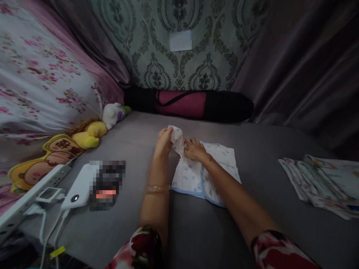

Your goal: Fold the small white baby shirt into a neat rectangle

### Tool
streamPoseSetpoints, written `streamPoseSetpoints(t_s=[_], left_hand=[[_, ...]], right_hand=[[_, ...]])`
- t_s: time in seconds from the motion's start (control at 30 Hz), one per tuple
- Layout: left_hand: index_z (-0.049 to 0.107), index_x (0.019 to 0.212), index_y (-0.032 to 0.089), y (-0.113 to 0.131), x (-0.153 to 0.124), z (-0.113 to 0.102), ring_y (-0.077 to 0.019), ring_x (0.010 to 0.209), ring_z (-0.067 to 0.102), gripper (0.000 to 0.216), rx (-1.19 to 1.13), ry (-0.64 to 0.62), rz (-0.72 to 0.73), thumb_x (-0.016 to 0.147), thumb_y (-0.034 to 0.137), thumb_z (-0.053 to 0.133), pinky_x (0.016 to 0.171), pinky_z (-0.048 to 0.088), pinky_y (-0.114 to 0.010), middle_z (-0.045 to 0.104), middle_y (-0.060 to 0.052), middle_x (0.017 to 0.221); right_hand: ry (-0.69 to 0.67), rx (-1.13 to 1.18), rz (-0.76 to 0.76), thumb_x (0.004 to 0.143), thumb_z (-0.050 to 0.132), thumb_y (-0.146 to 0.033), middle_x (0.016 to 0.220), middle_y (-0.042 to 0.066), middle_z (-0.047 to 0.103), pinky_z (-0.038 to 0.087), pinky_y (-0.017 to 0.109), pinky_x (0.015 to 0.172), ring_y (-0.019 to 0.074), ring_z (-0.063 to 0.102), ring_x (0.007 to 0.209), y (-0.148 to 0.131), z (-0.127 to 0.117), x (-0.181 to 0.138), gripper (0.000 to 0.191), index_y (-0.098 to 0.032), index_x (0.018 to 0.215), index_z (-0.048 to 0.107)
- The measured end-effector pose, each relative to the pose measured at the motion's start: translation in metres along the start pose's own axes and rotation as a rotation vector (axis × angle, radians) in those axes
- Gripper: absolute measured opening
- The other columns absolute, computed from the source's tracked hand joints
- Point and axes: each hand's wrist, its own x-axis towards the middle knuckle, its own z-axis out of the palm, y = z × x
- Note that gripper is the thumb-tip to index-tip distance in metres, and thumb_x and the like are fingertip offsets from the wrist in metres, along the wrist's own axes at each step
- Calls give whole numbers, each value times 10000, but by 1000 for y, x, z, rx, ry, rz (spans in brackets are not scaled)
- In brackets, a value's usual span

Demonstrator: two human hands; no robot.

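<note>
A small white baby garment [193, 173] with blue trim and a faint print lies on the grey sheet [202, 231] in front of me. My left hand [164, 142] pinches its upper left corner and lifts it off the sheet. My right hand [195, 149] presses down on the cloth just to the right of that raised corner, fingers bent over the fabric. A clear bead bracelet sits on my left wrist.
A stack of folded printed cloths [322, 183] lies at the right. A white power bank [77, 188], cables and a power strip [30, 194] are at the left, with plush toys [89, 136] behind. A dark and pink long bag [190, 104] lies along the wall.
</note>
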Motion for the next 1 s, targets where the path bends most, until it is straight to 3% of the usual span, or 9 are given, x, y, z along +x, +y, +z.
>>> streamPoseSetpoints(t_s=[0.07, 0.17, 0.3, 0.4, 0.47, 0.6, 0.67, 0.8, 1.0], left_hand=[[486, 764, 193, -3, -9, 15, -106, 575, 529, 241, 31, -47, -11, 780, 387, 628, 586, 424, -247, 499, 34, 633], [485, 771, 198, -10, -22, 37, -94, 524, 491, 251, 103, -81, -56, 825, 412, 606, 527, 385, -225, 489, 32, 628], [505, 789, 203, -14, -38, 56, -138, 628, 577, 334, 135, -244, -129, 832, 523, 591, 625, 464, -267, 552, -4, 669], [546, 826, 194, -7, -38, 50, -195, 886, 646, 428, 66, -440, -177, 840, 620, 511, 861, 477, -335, 653, -63, 838], [549, 835, 191, -1, -32, 35, -208, 973, 645, 444, 33, -447, -151, 840, 631, 490, 925, 453, -351, 679, -82, 920], [553, 868, 183, 1, -16, -2, -174, 904, 654, 257, 223, -280, -3, 837, 438, 557, 846, 477, -315, 688, -85, 945], [564, 867, 175, -5, -10, -12, -158, 872, 647, 104, 377, -246, 58, 797, 251, 564, 823, 481, -300, 689, -74, 935], [594, 886, 146, -22, -6, -10, -163, 901, 635, 243, 609, -380, 161, 677, 51, 513, 853, 488, -307, 687, -74, 939], [567, 1198, 161, -43, -1, -3, -220, 1089, 592, 543, 876, -640, 229, 664, 71, 593, 958, 466, -353, 633, -96, 1211]], right_hand=[[52, 161, 39, 881, 341, -280, 1363, 132, 531, 365, 389, 1034, 263, 469, 1255, 10, -5, 0, 503, -173, 1341, 513], [100, 579, 257, 927, 231, -290, 1245, 159, 624, 459, 372, 942, 241, 594, 1121, 25, -15, -4, 509, -122, 1309, 522], [-92, 1239, 412, 966, 50, -462, 1007, 204, 688, 537, 416, 784, 251, 690, 873, 38, -25, -13, 651, -83, 1233, 507], [-47, 1522, 578, 952, 72, -569, 847, 137, 688, 551, 409, 734, 232, 684, 766, 42, -27, -20, 657, -139, 1111, 543], [6, 1581, 661, 955, 210, -566, 767, 93, 677, 554, 387, 706, 219, 668, 722, 43, -25, -22, 545, -167, 1042, 571], [2, 1487, 597, 836, 555, -274, 723, 28, 653, 532, 298, 661, 178, 636, 676, 47, -22, -23, 204, -175, 1006, 609], [57, 1353, 567, 726, 599, -146, 731, 0, 645, 512, 265, 644, 159, 617, 670, 50, -21, -22, 339, -185, 1063, 607], [171, 846, 429, 650, 557, -115, 790, 23, 654, 493, 261, 676, 168, 613, 712, 55, -22, -16, 570, -135, 1219, 574], [202, 369, 288, 706, 488, -103, 1048, 125, 687, 481, 290, 839, 228, 638, 945, 57, -22, -17, 606, -99, 1311, 528]])
